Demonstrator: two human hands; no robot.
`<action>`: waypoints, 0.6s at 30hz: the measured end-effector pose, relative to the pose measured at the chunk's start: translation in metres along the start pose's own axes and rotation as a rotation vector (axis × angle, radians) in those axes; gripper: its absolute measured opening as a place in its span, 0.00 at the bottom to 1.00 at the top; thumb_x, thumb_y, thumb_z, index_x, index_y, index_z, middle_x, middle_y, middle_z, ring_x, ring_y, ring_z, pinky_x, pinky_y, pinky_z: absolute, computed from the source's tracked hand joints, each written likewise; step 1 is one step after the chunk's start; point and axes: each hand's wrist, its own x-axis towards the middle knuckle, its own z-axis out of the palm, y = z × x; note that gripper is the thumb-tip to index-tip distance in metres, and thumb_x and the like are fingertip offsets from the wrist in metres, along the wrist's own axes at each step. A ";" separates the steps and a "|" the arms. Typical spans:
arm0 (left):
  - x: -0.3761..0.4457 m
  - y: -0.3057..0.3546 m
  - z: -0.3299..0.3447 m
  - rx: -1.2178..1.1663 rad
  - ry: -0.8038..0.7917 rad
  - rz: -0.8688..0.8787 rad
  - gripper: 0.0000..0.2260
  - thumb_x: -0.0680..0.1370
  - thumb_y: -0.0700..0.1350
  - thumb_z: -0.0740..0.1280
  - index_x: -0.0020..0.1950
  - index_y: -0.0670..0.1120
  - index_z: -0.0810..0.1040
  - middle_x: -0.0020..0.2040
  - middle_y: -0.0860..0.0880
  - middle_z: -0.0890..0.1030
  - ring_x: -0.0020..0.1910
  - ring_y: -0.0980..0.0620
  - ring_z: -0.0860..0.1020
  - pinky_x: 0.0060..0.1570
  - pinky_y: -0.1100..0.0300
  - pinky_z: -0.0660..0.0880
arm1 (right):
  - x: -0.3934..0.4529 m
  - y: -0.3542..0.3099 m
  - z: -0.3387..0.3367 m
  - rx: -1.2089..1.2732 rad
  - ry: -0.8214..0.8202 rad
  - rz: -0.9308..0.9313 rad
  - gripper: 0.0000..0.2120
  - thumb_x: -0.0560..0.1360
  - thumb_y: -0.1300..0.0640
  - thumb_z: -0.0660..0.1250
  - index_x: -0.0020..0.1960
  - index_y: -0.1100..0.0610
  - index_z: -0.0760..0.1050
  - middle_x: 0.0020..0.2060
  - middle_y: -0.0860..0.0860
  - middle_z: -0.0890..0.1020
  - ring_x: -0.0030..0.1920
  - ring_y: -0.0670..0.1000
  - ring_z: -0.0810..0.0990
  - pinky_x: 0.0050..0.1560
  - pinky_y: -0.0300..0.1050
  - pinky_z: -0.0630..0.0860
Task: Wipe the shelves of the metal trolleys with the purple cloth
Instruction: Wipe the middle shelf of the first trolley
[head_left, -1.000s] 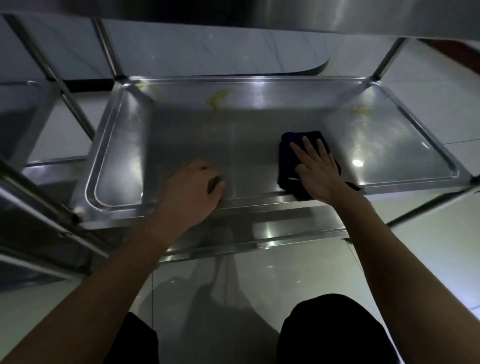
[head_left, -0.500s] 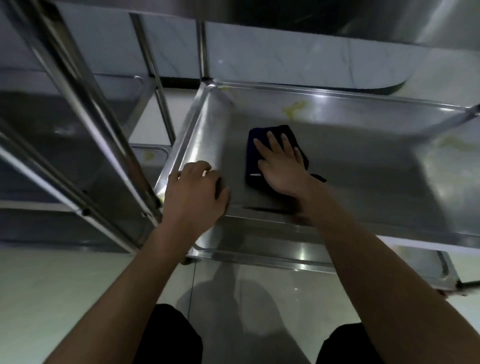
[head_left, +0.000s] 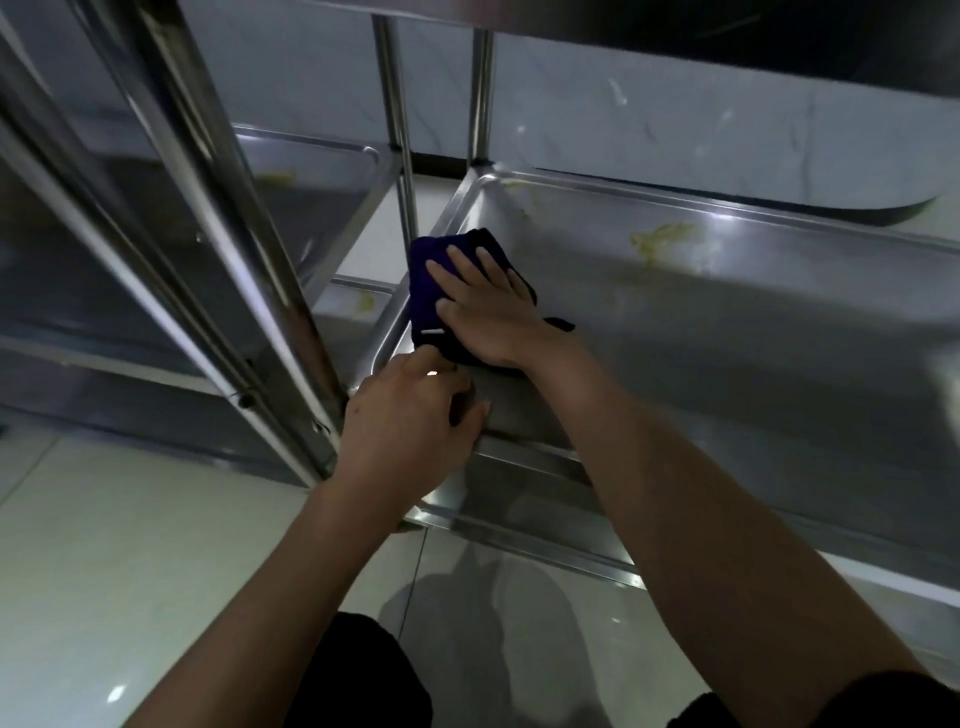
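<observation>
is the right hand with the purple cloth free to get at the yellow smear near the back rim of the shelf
Probably yes: bare steel lies between the right hand on the folded purple cloth and the yellow smear.

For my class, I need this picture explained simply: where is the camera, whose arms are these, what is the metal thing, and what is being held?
No machine works here; a person does. The camera sits on the person's head and looks down, so both arms reach in from the bottom of the picture. The right hand lies flat, fingers straight, pressing a folded purple cloth onto a metal trolley shelf, near its left edge. The left hand curls its fingers over the shelf's front rim, seemingly to steady the trolley. Yellowish smears remain near the shelf's back edge, not yet wiped. A second trolley stands to the left, with shiny posts rising close to the camera. Below lies a pale tiled floor.
</observation>
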 end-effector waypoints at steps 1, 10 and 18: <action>0.001 0.002 -0.002 -0.003 -0.015 -0.005 0.12 0.75 0.60 0.68 0.49 0.54 0.85 0.51 0.55 0.79 0.48 0.50 0.80 0.40 0.56 0.74 | -0.004 0.005 -0.002 -0.001 0.005 -0.001 0.28 0.82 0.44 0.44 0.81 0.42 0.44 0.81 0.45 0.42 0.80 0.51 0.36 0.77 0.56 0.38; 0.027 0.050 -0.009 0.113 -0.120 0.051 0.19 0.74 0.60 0.65 0.59 0.51 0.79 0.60 0.50 0.76 0.58 0.46 0.75 0.52 0.49 0.74 | -0.079 0.112 -0.026 -0.036 0.073 0.211 0.28 0.83 0.43 0.44 0.81 0.40 0.43 0.81 0.42 0.40 0.80 0.49 0.36 0.76 0.48 0.36; 0.066 0.141 0.036 -0.001 -0.170 0.200 0.16 0.76 0.58 0.64 0.54 0.48 0.80 0.55 0.47 0.78 0.56 0.43 0.76 0.52 0.49 0.72 | -0.180 0.192 -0.060 -0.003 0.255 0.406 0.26 0.85 0.50 0.52 0.82 0.47 0.52 0.82 0.48 0.49 0.81 0.52 0.45 0.79 0.59 0.44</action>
